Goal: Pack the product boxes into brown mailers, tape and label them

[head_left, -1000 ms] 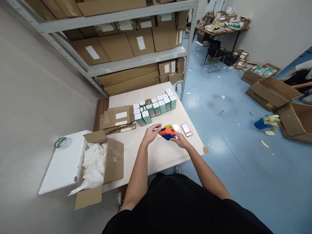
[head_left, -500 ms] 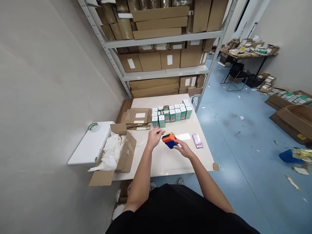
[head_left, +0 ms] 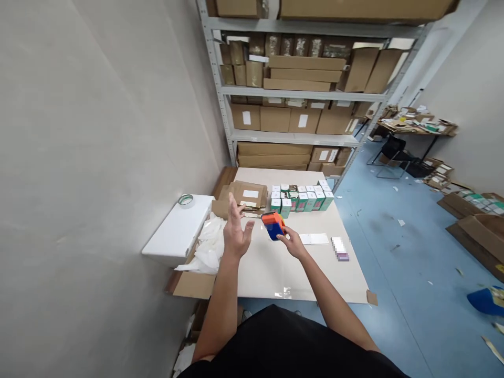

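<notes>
My right hand [head_left: 292, 243] grips an orange and blue packing tape dispenser [head_left: 272, 224], held tilted above the table [head_left: 268, 273]. My left hand [head_left: 237, 231] is raised to the left of the dispenser, fingers stretched upward and thumb apart, holding nothing. Beyond the hands stand rows of small green and white boxes [head_left: 301, 202]. Flattened cardboard [head_left: 250, 193] lies behind my left hand. To the left is an open carton [head_left: 195, 285], with crumpled white plastic [head_left: 207, 244] in it; my left arm partly covers this carton.
White paper strips [head_left: 314, 239] and a pixelated, phone-like item [head_left: 340, 250] lie on the table's right side. A tape roll [head_left: 185, 199] rests on a white surface [head_left: 173, 223] by the wall. Shelving [head_left: 299, 137] with cartons stands behind. Cartons and scraps are on the floor at right.
My left hand has moved away from the tape dispenser to the left and spread its fingers. The dispenser stays in my right hand. The view has shifted, showing more of the shelving.
</notes>
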{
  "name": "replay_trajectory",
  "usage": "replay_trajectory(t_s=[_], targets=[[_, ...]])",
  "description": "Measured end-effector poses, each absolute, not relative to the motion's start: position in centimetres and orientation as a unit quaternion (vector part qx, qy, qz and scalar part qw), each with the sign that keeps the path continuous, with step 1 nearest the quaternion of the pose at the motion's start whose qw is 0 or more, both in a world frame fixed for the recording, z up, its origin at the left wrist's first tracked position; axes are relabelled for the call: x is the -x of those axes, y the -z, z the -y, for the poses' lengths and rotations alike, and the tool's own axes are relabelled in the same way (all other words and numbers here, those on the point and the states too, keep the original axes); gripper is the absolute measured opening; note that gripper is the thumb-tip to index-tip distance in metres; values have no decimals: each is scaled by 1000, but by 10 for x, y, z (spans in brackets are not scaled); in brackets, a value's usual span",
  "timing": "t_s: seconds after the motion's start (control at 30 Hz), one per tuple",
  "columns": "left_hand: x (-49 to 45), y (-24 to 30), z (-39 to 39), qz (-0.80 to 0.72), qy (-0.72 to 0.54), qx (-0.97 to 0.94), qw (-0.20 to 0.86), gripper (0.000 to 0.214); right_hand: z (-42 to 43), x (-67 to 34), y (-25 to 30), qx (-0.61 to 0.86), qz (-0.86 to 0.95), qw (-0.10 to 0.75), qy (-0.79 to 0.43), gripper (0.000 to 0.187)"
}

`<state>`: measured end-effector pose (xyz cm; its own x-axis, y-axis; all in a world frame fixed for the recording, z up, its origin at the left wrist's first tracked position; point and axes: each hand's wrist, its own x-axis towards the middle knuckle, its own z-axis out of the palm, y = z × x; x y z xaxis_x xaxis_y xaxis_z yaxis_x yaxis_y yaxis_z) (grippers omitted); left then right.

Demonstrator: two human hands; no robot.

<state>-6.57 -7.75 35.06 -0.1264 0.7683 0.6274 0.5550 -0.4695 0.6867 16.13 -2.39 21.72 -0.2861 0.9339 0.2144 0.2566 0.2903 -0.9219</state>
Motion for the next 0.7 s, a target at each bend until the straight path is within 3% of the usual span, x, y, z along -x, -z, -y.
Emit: replay_trajectory(t_s=[0.27,0.47,0.7], targets=[[197,-310,126,-639,-594,-487,35,34,-1,4,-213,366,766,356,-390,30],[279,-278,170,-699,-588,-406,33,31,-13,156,-190,376,832,293,-284,19],[318,-259,202,-729,-577,-367,27,35,-23,280,-177,364,895,129,-223,18]])
